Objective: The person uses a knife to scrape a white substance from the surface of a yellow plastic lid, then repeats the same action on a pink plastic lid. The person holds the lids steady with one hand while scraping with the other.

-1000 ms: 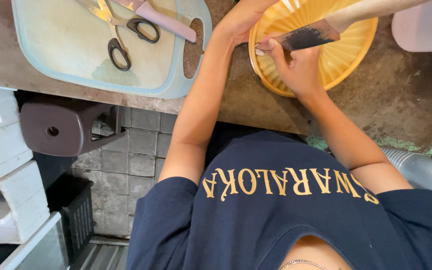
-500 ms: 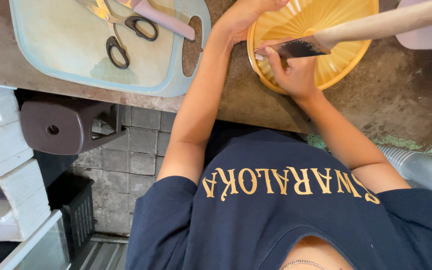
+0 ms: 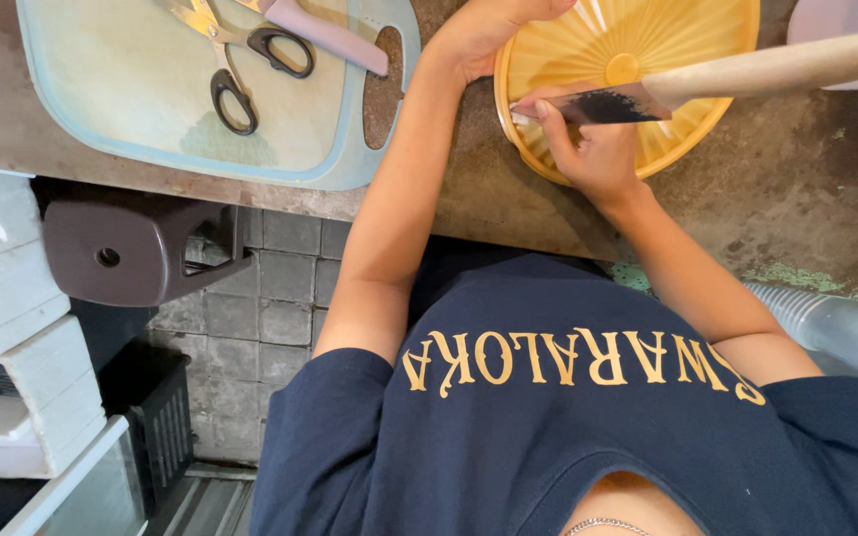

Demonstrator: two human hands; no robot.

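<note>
Right hand [image 3: 596,149] pinching a wooden-handled cleaver [image 3: 707,84] over the yellow ribbed bowl [image 3: 588,50], left hand [image 3: 494,30] gripping the bowl's rim, scissors [image 3: 235,60] lying on the pale blue cutting board [image 3: 101,89] along the tabletop [image 3: 777,199] edge.

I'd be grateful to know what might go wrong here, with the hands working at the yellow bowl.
1. The right hand has its fingers directly against the dark blade, not on its pale wooden handle; a slip could cut them.
2. The yellow bowl sits close to the counter edge; pressure might tip it, though the left hand steadies its rim.
</note>
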